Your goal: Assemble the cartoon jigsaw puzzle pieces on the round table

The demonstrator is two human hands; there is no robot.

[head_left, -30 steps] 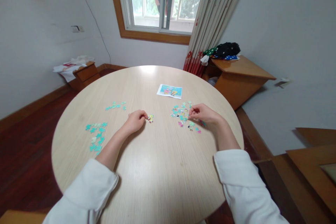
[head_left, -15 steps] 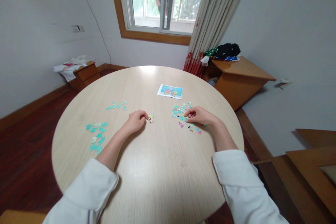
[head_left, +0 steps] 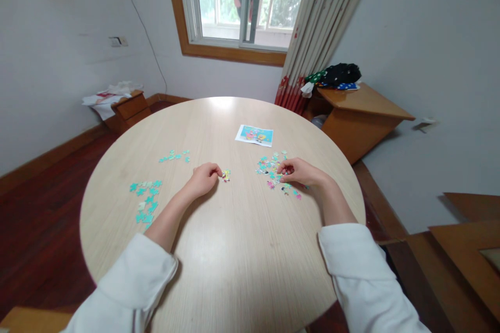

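My left hand (head_left: 205, 177) rests near the middle of the table, its thumb and fingers pinched at the edge of a small cluster of yellow and white jigsaw pieces (head_left: 226, 176). Over on the right, my right hand (head_left: 299, 171) reaches into a loose pile of jigsaw pieces (head_left: 267, 167) in teal, pink, yellow and black. Its thumb and forefinger are a little apart, touching or just above the pile. The palm hides some of the pieces. Beyond the pile lies a printed picture sheet (head_left: 254, 136) with cartoon figures on blue.
The round wooden table (head_left: 230, 265) carries two more groups on the left: teal and pale pieces (head_left: 147, 201) by my left forearm and a smaller teal group (head_left: 174, 155) behind. A cabinet with clothes (head_left: 339, 75) stands at the back right, beside a curtain (head_left: 312, 26).
Both hands stay almost where they were, the left at the small cluster and the right over the pile. The whole view has shifted very slightly.
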